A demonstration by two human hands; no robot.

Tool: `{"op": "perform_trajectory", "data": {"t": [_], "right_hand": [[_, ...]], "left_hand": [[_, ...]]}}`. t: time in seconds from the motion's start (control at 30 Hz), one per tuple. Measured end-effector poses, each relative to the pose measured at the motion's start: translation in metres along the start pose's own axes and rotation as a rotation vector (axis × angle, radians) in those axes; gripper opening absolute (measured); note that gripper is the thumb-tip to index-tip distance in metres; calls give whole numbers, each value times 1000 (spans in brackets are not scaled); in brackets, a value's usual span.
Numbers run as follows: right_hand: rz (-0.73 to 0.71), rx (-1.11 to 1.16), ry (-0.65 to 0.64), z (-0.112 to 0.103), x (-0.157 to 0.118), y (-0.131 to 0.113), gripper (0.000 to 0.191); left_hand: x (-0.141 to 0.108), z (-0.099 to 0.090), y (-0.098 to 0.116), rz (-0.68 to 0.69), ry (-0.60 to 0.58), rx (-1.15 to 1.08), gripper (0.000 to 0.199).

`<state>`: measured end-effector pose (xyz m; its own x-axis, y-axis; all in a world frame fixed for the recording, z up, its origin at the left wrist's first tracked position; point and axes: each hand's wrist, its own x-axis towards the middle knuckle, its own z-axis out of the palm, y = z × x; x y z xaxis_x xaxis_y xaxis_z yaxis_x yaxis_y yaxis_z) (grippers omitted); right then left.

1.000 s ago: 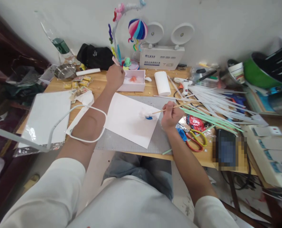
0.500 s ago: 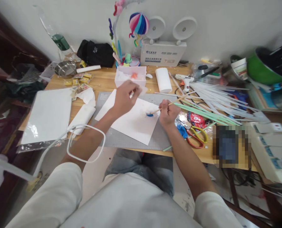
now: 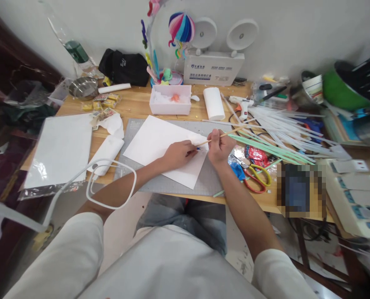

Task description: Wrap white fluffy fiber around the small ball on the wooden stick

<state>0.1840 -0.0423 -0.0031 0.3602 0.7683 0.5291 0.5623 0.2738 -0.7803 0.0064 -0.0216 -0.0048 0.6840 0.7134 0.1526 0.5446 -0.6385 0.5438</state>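
Small blue piece (image 3: 198,148), mostly hidden, at the fingertips of the left hand (image 3: 179,155), over the right part of a plain white rectangular sheet of paper (image 3: 160,139). Left fingers curled and drawn close together, thumb side hidden; whether pinching the piece or only touching it, impossible to tell. In the right hand (image 3: 220,147), a thin pale wooden stick (image 3: 231,132), gripped between thumb and curled fingers, one end angled down toward the left fingers and the blue piece, the other up and to the right over green plastic strips (image 3: 275,150).

Beneath the paper, a gray cutting mat (image 3: 210,182) on a light wooden tabletop (image 3: 136,99). Just beyond the mat, an open pale pink rectangular box (image 3: 169,109) with white fluffy material and an orange bit inside, and near it, a white cylindrical roll (image 3: 214,104). To the right, a white glue gun (image 3: 243,109) beside a fanned heap of translucent white strips (image 3: 278,124), with scissors with red and yellow handles (image 3: 258,178) nearer the front edge.

At the back, a striped balloon-shaped ornament (image 3: 181,27) in pink, blue and white, beside a white twin-lamp fixture (image 3: 214,68). At left, a round steel bowl (image 3: 83,88) and a soft black pouch (image 3: 124,68).
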Motion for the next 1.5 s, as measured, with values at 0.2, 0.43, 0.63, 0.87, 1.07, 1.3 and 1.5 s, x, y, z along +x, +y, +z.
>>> {"op": "perform_trajectory", "data": {"t": [0.2,0.43,0.63,0.87,1.07,1.3,1.5], "right_hand": [[-15,-1,20,-2,2,-1,60],[-36,-43,24,-3,3,-7,58],[-76,-18,45,-5,2,-9,59],[-89,-86,47,-3,2,-6,55],[-111,-92,45,-4,2,-6,54],[-96,-97,21,-4,2,-8,60],[-76,-123,26,-3,3,-8,60]], "left_hand": [[-4,-2,-5,-1,89,-12,24],[-8,-2,-9,80,116,-54,19],[-5,2,-12,55,175,-90,17],[-5,2,-15,41,222,-128,16],[-7,2,-12,97,118,-82,19],[-4,5,-16,-2,217,-56,20],[-6,3,-14,-25,214,-61,21]]}}
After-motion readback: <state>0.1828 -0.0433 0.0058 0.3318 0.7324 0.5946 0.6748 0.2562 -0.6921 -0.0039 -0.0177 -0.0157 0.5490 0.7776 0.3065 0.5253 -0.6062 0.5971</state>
